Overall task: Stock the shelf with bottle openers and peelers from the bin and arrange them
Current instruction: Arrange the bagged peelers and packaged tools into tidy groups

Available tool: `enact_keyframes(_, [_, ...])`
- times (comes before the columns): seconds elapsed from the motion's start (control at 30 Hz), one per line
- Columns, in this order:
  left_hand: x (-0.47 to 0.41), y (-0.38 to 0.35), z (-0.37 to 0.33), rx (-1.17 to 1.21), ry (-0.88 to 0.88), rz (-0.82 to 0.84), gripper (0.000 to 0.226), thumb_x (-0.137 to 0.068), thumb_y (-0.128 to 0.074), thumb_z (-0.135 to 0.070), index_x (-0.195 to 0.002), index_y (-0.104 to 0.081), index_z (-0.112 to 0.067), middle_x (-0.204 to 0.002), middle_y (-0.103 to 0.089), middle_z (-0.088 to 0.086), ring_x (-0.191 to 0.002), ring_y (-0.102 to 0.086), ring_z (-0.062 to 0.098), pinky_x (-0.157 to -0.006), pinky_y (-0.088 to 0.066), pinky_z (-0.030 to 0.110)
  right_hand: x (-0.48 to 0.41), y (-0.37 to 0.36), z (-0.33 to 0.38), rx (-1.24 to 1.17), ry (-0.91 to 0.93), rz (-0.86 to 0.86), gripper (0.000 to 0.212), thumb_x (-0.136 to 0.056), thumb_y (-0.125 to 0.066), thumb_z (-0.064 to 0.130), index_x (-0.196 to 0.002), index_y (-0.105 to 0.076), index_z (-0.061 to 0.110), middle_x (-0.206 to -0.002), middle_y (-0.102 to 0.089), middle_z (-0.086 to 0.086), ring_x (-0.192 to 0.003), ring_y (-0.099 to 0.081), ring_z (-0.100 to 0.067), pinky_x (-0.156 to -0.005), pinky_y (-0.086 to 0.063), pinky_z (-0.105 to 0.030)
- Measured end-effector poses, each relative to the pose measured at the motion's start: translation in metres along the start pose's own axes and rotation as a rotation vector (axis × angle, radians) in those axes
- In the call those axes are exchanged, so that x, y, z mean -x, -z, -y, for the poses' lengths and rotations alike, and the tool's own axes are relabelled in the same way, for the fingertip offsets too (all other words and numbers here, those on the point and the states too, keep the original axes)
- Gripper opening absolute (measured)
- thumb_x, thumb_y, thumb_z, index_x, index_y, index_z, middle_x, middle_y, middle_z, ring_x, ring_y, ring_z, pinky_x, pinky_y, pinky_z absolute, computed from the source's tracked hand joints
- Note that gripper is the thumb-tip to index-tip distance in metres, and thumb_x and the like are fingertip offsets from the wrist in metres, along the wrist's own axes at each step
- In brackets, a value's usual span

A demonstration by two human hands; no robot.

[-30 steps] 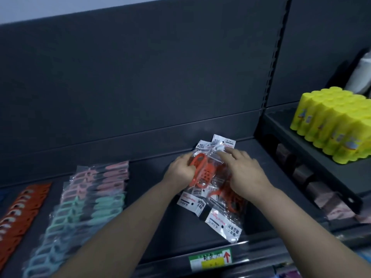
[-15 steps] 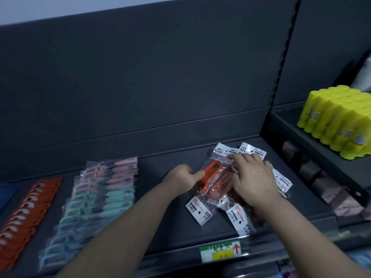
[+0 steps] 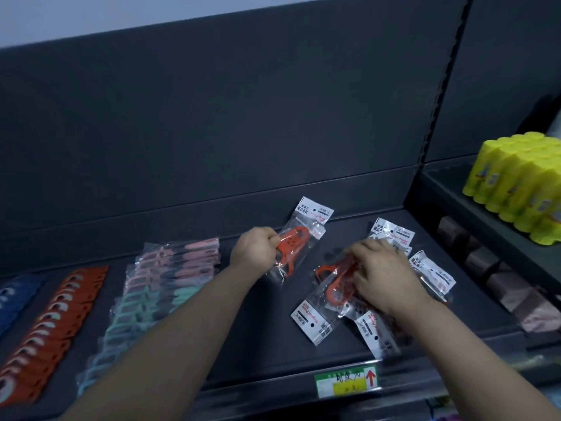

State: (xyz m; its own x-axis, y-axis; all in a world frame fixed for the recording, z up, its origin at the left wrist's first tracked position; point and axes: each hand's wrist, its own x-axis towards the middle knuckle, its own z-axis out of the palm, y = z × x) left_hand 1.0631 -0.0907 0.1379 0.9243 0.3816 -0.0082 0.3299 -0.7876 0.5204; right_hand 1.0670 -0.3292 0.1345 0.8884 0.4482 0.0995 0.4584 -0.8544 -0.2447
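Dark gray shelf (image 3: 267,338) w/ a dark back wall (image 3: 212,117) behind it. The left hand (image 3: 253,249) is closed tight round one orange peeler (image 3: 294,243) in its clear bag, about mid shelf, toward the far side. The bag's white label end points to the far right. Just to the right, the right hand (image 3: 384,275) lies on top of a pile of peelers (image 3: 332,291) on the shelf. Its fingers bend down onto the bags; can't tell if it grabs them or only presses. The pile is spread out: some labels point near, some far. To the left lie pink & green packs (image 3: 170,278) in a long row, near to far. Further left is a row of orange bottle openers (image 3: 51,323), then blue ones (image 3: 13,299) at the left edge. A green & yellow price tag (image 3: 346,381) w/ a red arrow sits on the shelf's near lip. Yellow bottles (image 3: 522,183) stand on the next shelf (image 3: 485,229), far right.
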Motion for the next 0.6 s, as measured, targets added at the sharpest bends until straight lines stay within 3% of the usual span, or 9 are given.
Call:
enact_keyframes(0.1, [-0.007, -0.014, 0.006, 0.063, 0.003, 0.136, 0.020, -0.093, -0.055, -0.025, -0.078, -0.067, -0.020, -0.075, -0.068, -0.001, -0.075, -0.063, 0.020, -0.072, -0.050, 0.031, -0.001, 0.000, 0.001, -0.053, 0.093, 0.062, 0.045, -0.079, -0.050, 0.016, -0.119, -0.057, 0.035, -0.124, -0.054, 0.016, -0.120, -0.040, -0.010, -0.098, -0.032, -0.037])
enact_keyframes(0.2, [-0.008, -0.029, 0.008, 0.210, -0.002, 0.268, 0.025, -0.095, -0.056, -0.022, -0.071, -0.065, -0.021, -0.070, -0.065, -0.004, -0.070, -0.059, 0.016, -0.074, -0.051, 0.030, -0.005, 0.002, 0.002, -0.042, 0.066, 0.022, 0.041, -0.080, -0.048, 0.014, -0.114, -0.060, 0.034, -0.117, -0.059, 0.014, -0.116, -0.045, -0.012, -0.096, -0.035, -0.036])
enact_keyframes(0.4, [-0.028, -0.021, 0.014, 0.381, 0.049, 0.029, 0.023, -0.096, -0.053, -0.020, -0.078, -0.067, -0.017, -0.073, -0.069, 0.002, -0.066, -0.060, 0.018, -0.074, -0.055, 0.039, -0.023, -0.002, 0.013, 0.023, 0.119, 0.029, 0.035, -0.087, -0.044, 0.018, -0.114, -0.060, 0.033, -0.115, -0.061, 0.012, -0.114, -0.048, -0.014, -0.094, -0.034, -0.036])
enact_keyframes(0.6, [-0.046, -0.017, 0.012, 0.151, -0.078, 0.124, 0.018, -0.096, -0.051, -0.022, -0.087, -0.067, -0.021, -0.080, -0.067, -0.001, -0.083, -0.064, 0.023, -0.079, -0.054, 0.037, -0.060, -0.008, 0.028, 0.050, 0.187, 0.218, 0.041, -0.086, -0.043, 0.018, -0.122, -0.056, 0.032, -0.130, -0.055, 0.009, -0.124, -0.045, -0.015, -0.095, -0.030, -0.041])
